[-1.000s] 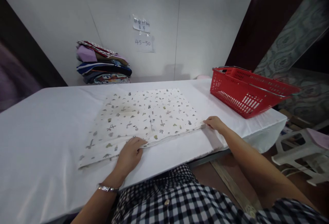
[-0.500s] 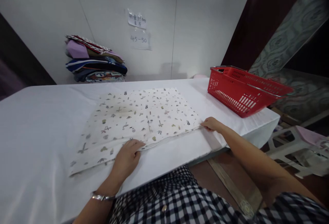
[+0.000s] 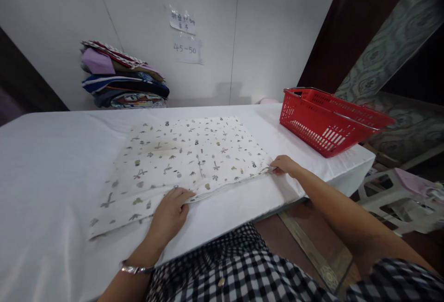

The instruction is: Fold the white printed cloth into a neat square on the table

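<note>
One printed cloth [image 3: 183,154] lay on one table [image 3: 52,168], its near-right corner newly rumpled where the right hand [image 3: 286,165] pinched it; the left hand [image 3: 171,212] lay over the near edge, grip unclear. One red basket [image 3: 310,128] stood rightward.

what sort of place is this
Probably an indoor cloth-handling workroom, though I can't be sure: a patterned cloth lies on a white-covered table, more fabrics are piled near the wall, and a "45-50" sign hangs there.
</note>
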`<state>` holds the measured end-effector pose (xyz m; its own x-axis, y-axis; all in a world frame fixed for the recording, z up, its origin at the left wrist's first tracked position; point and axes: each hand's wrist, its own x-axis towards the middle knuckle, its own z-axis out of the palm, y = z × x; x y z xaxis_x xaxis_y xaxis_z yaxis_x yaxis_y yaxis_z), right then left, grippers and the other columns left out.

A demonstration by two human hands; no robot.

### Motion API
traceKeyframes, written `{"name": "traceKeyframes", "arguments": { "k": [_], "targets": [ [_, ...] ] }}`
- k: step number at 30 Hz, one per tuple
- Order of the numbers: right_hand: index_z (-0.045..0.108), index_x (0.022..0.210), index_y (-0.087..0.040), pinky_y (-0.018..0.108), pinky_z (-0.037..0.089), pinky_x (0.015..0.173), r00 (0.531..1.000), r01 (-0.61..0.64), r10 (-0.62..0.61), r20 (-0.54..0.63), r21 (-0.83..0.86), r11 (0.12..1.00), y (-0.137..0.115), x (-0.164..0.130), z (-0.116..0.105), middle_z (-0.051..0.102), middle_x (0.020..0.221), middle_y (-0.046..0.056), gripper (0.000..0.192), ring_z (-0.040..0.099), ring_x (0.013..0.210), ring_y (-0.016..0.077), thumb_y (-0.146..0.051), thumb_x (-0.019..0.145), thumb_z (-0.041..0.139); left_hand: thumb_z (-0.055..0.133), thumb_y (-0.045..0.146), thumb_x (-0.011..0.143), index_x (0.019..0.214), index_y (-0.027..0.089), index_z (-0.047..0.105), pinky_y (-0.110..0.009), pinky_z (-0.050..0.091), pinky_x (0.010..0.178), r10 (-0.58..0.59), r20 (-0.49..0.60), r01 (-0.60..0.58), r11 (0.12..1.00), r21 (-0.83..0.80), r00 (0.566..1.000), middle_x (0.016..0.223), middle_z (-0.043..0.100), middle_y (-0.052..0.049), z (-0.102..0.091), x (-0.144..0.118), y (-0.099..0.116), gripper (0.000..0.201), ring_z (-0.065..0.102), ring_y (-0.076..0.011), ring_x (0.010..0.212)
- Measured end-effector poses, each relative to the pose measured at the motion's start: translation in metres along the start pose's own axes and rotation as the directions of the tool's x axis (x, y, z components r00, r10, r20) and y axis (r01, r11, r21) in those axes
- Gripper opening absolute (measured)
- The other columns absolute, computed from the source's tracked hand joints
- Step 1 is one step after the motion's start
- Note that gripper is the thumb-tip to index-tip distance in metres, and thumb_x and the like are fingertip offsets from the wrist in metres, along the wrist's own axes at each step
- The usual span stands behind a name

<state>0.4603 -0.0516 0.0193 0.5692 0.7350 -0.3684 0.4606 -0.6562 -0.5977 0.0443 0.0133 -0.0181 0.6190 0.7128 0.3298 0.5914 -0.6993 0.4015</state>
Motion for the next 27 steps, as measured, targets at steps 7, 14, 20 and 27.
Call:
{"name": "traceKeyframes", "arguments": {
  "k": [7, 14, 20, 27],
  "targets": [
    [0.052, 0.064, -0.016, 0.018, 0.04, 0.045, 1.0, 0.017, -0.017, -0.018, 0.006, 1.0, 0.003, 0.0, -0.002, 0.053, 0.043, -0.003, 0.016, 0.052, 0.042, 0.0093, -0.022, 0.074, 0.063, 0.041, 0.013, 0.075, 0.094, 0.021, 0.065, -0.034, 0.048, 0.081, 0.002, -0.008, -0.002, 1.0, -0.016, 1.0, 0.096, 0.064, -0.005, 0.0, 0.001, 0.002, 0.032, 0.056, -0.021, 0.091],
    [0.053, 0.056, -0.016, 0.02, 0.035, 0.042, 0.998, 0.017, -0.016, 0.055, -0.034, 0.999, 0.005, 0.004, -0.009, 0.048, 0.039, -0.004, 0.023, 0.044, 0.038, 0.0078, -0.027, 0.071, 0.067, 0.04, 0.014, 0.075, 0.095, 0.021, 0.066, -0.034, 0.048, 0.079, -0.02, 0.024, 0.02, 1.0, 0.011, 1.0, 0.097, 0.064, -0.005, -0.002, 0.001, 0.002, 0.033, 0.056, -0.0218, 0.092],
    [0.054, 0.062, -0.015, 0.019, 0.033, 0.043, 0.998, 0.017, -0.016, 0.058, -0.003, 1.0, -0.003, 0.003, -0.014, 0.05, 0.045, -0.003, 0.02, 0.046, 0.043, 0.0078, -0.026, 0.072, 0.066, 0.04, 0.015, 0.074, 0.094, 0.021, 0.066, -0.033, 0.048, 0.08, -0.006, 0.005, 0.006, 1.0, 0.021, 1.0, 0.096, 0.065, -0.005, 0.0, 0.002, 0.002, 0.034, 0.056, -0.0212, 0.092],
    [0.053, 0.061, -0.015, 0.019, 0.042, 0.044, 0.982, -0.067, 0.045, 0.184, 0.113, 0.991, -0.005, 0.001, -0.012, 0.055, 0.051, -0.002, 0.024, 0.049, 0.044, 0.0071, -0.028, 0.074, 0.068, 0.04, 0.015, 0.074, 0.095, 0.02, 0.066, -0.034, 0.048, 0.082, -0.015, 0.014, 0.015, 1.0, 0.012, 1.0, 0.097, 0.064, -0.005, -0.001, 0.002, 0.003, 0.034, 0.056, -0.0217, 0.094]
  ]
}}
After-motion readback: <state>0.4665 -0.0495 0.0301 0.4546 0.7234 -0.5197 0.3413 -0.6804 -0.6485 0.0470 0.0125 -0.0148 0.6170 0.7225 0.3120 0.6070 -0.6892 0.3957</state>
